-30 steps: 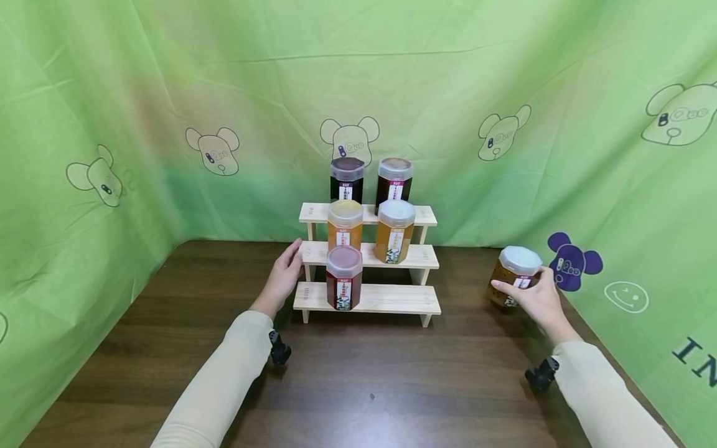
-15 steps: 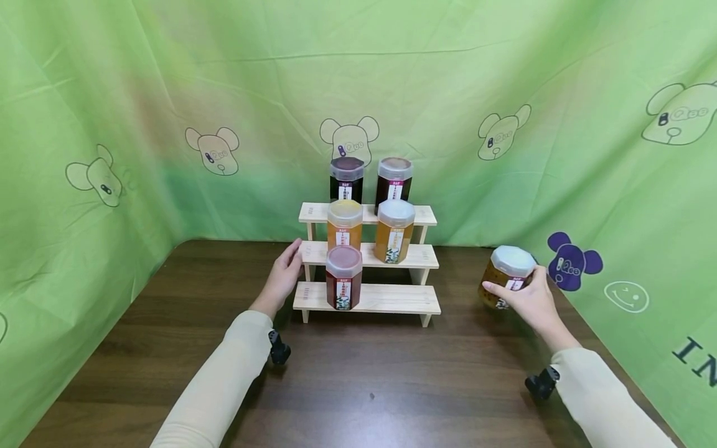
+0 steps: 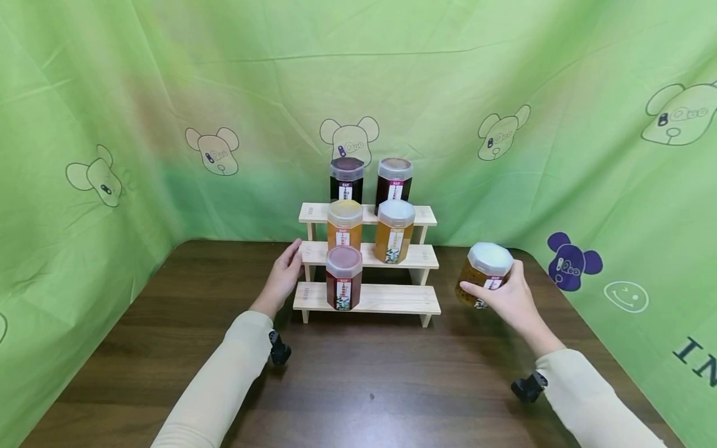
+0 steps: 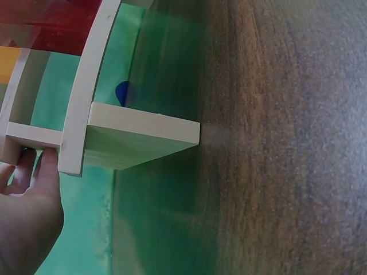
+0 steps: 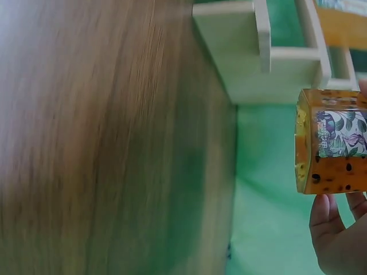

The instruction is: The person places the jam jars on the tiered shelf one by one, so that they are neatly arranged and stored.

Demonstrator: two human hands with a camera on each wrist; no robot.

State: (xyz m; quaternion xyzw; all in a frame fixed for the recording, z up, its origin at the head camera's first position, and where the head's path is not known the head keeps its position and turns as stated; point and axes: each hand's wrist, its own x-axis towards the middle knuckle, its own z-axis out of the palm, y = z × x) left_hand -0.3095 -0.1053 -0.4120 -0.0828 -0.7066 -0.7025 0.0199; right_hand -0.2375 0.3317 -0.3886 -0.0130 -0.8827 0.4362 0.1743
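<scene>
A three-step wooden rack (image 3: 392, 300) stands at the back middle of the dark wood table (image 3: 358, 386). It bears two dark jars on top, two amber jars (image 3: 394, 230) in the middle and a red jar (image 3: 343, 277) on the lowest step. My left hand (image 3: 285, 275) rests with straight fingers (image 4: 49, 166) against the rack's left side (image 4: 77, 114). My right hand (image 3: 506, 298) grips an amber jar with a white lid (image 3: 485, 274), held just right of the rack. In the right wrist view this jar (image 5: 332, 143) hangs beyond the rack's end (image 5: 252, 51).
Green cloth with bear prints (image 3: 350, 140) walls the table at the back and both sides. The lowest step has bare wood (image 3: 400, 298) right of the red jar. Bare tabletop lies in front of the rack.
My right hand has carried the amber jar leftward, from the table's right edge toward the rack. The left hand has stayed on the rack's side.
</scene>
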